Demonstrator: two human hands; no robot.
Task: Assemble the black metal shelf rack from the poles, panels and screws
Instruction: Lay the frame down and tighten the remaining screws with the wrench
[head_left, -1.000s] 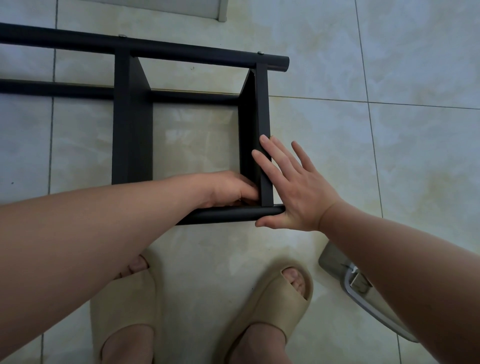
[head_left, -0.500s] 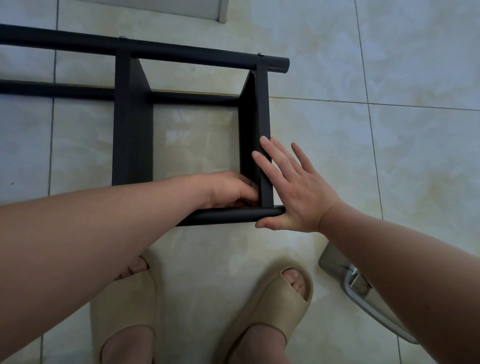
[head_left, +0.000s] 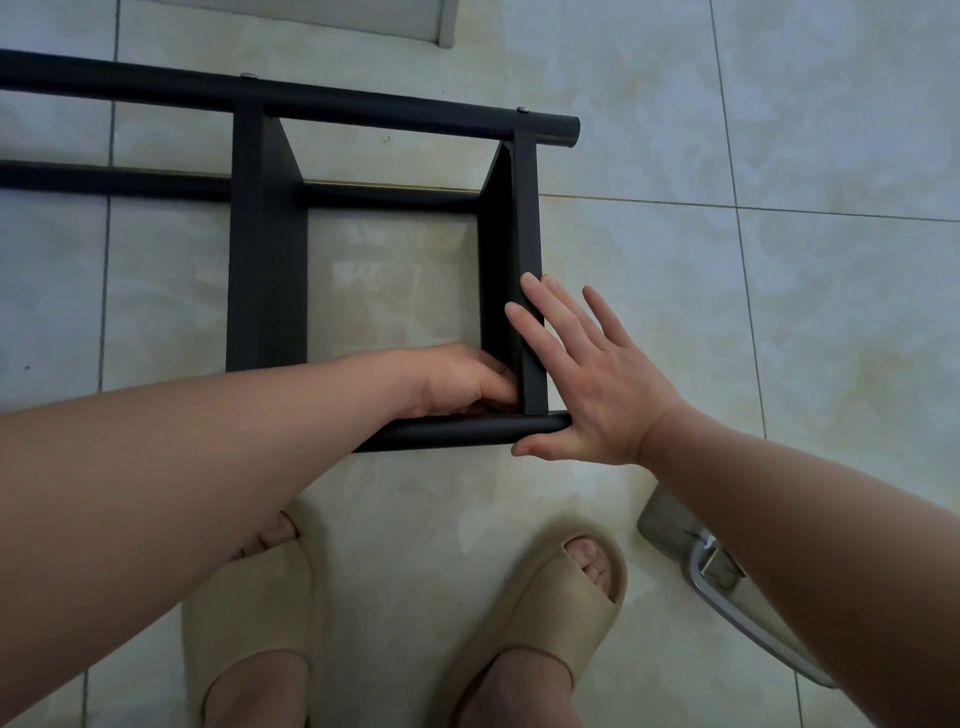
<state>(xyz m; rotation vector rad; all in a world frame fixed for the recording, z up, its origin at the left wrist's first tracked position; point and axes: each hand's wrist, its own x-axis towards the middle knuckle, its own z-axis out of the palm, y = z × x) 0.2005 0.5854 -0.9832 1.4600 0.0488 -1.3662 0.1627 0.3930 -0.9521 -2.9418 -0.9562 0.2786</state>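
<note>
The black metal shelf rack lies on its side on the tiled floor. A far pole runs left to right, with two screw heads on top. Two black panels cross from it toward a near pole. My right hand lies flat with straight fingers against the right panel and the near pole's end. My left hand is curled inside the corner where that panel meets the near pole; whatever its fingertips hold is hidden.
My feet in beige slides stand just below the rack. A grey and silver object lies on the floor at the lower right. A pale board edge shows at the top.
</note>
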